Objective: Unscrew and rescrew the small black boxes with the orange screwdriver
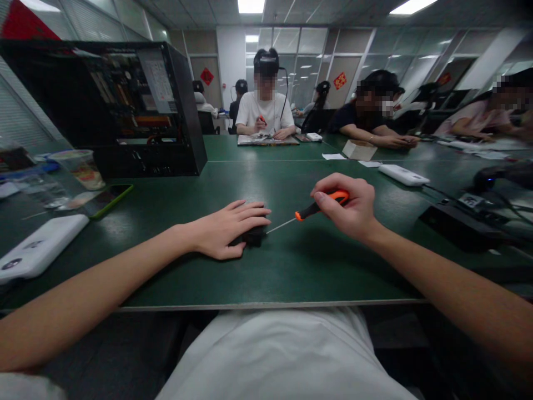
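My left hand [227, 229] lies flat, fingers stretched out, on top of a small black object [253, 237] on the green table [291, 266]; most of that object is hidden under the palm. My right hand [347, 206] is closed round the orange and black handle of a screwdriver [314, 209]. Its thin metal shaft points left and down, and its tip meets the right side of the black object.
An open black computer case [125, 105] stands at the back left. A white box [39, 247], a phone with a green rim [106, 201] and plastic cups [81, 166] lie left. A white device [403, 175] and black gear [462, 222] lie right. Several people sit across the table.
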`<move>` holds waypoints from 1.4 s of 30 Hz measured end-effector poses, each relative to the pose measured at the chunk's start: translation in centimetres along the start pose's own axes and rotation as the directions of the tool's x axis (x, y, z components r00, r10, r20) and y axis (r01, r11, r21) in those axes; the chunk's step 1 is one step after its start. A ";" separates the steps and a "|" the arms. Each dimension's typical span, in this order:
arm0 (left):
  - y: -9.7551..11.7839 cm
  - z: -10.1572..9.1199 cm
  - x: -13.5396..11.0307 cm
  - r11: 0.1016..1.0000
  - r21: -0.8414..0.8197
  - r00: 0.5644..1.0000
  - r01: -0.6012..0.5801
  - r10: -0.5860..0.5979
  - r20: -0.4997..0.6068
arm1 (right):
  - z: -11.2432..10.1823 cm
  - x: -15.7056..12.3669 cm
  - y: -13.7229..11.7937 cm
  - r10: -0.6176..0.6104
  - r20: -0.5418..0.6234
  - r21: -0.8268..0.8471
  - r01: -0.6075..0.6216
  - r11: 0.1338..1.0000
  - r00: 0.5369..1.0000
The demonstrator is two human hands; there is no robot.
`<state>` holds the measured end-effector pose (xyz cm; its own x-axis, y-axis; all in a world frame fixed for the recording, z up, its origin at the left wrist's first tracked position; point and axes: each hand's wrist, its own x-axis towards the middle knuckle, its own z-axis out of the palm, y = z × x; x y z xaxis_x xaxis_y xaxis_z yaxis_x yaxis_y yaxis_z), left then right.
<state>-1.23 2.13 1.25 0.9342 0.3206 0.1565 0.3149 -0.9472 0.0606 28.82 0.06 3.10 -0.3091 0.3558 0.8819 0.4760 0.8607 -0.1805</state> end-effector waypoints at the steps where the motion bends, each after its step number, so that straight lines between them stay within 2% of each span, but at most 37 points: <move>1: 0.1 -0.1 -0.1 1.000 -0.001 1.000 0.004 -0.004 0.007 | 0.0 0.0 0.0 0.008 -0.003 0.002 -0.008 1.000 1.000; 4: 0.2 -0.2 0.0 0.999 0.022 1.000 0.025 -0.025 -0.005 | 0.0 -0.1 0.1 0.032 -0.004 0.026 -0.031 0.999 0.999; 7: 0.1 -0.1 0.2 0.996 0.068 0.996 0.054 -0.049 -0.068 | 0.0 -0.2 0.1 0.036 0.000 0.019 -0.036 0.999 0.999; 11: -0.6 0.4 0.3 0.986 0.122 0.988 0.111 -0.096 -0.119 | 0.0 -0.2 0.0 -0.020 -0.005 -0.055 0.020 0.998 1.000; 17: -1.0 0.7 0.0 0.982 0.094 0.980 0.165 -0.152 -0.128 | 0.2 -0.2 -0.1 -0.105 0.002 -0.059 0.105 0.993 0.994; 26: -0.6 0.4 0.1 0.984 0.081 0.981 0.156 -0.145 -0.131 | 0.2 -0.3 -0.2 -0.128 0.011 -0.057 0.128 0.990 0.992; 35: -1.8 0.4 -0.3 0.995 0.057 0.988 0.087 -0.078 -0.136 | 0.3 -0.3 -0.7 -0.137 0.051 -0.045 0.139 0.989 0.989; 42: -1.9 0.5 -0.3 0.996 0.027 0.987 0.081 -0.077 -0.142 | 0.2 -0.1 -0.5 -0.081 0.122 0.010 0.080 0.997 0.989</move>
<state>-2.02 3.86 0.57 0.8741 0.3899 0.2896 0.3940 -0.9179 0.0466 28.48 -0.34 2.98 -0.4451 0.3268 0.8337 0.4412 0.8902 -0.1134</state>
